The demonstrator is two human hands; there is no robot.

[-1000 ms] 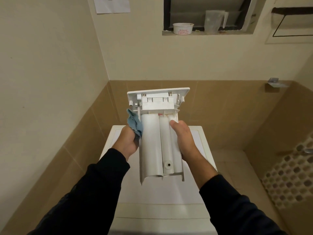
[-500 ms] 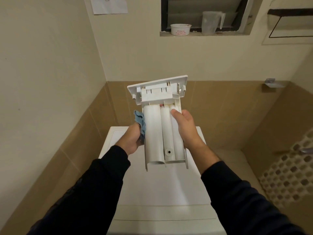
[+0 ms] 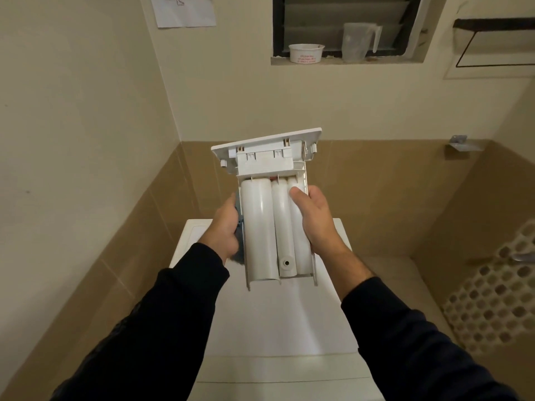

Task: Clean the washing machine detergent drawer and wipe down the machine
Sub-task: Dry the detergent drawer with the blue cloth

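The right hand [image 3: 315, 218] curls its thumb over the ribbed underside of the detergent drawer [image 3: 272, 215] at frame centre, its fingers wrapped out of sight behind the right edge. The left hand [image 3: 227, 227] grips the left edge with a blue cloth [image 3: 239, 227] pressed between palm and plastic. A second ago a good fold of that cloth stood above the hand; now only a sliver shows, and the drawer has tilted, its front panel lower on the left. I judge the cloth is being drawn down the side wall, so the drawer clean is mid-way and the washing machine [image 3: 278, 328] below, in the lower centre, remains unwiped. The drawer's compartments face away, so any residue inside cannot be judged, and the machine's front is cut off.
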